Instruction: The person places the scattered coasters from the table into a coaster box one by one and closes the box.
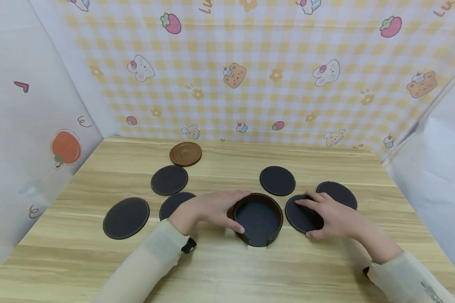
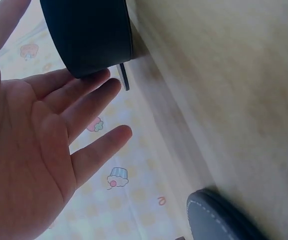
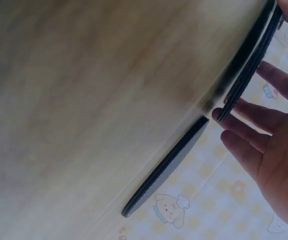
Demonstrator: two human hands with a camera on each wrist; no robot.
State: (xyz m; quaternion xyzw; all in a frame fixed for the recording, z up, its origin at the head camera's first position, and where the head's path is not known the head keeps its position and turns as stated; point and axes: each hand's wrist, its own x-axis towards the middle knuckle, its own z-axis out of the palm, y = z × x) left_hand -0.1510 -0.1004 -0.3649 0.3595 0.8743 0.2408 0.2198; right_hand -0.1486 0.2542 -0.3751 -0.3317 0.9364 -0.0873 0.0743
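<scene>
In the head view, a round dark coaster holder [image 1: 258, 221] with a brown inner wall and a notch in its near side stands at the middle of the table. My left hand [image 1: 216, 208] holds its left side, thumb near and fingertips far; the left wrist view shows fingertips against the holder's dark wall [image 2: 91, 35]. To the right, my right hand [image 1: 335, 214] grips a round black coaster [image 1: 298, 215] by its edge between thumb and fingers. In the right wrist view this coaster [image 3: 248, 67] is tilted, with a gap between it and the table.
Black coasters lie around: one behind the holder [image 1: 277, 181], one behind my right hand [image 1: 341, 194], and several at left [image 1: 126, 218], one partly under my left forearm. A brown round disc [image 1: 186, 154] lies at the back left. A patterned cloth wall [image 1: 250, 101] bounds the wooden table.
</scene>
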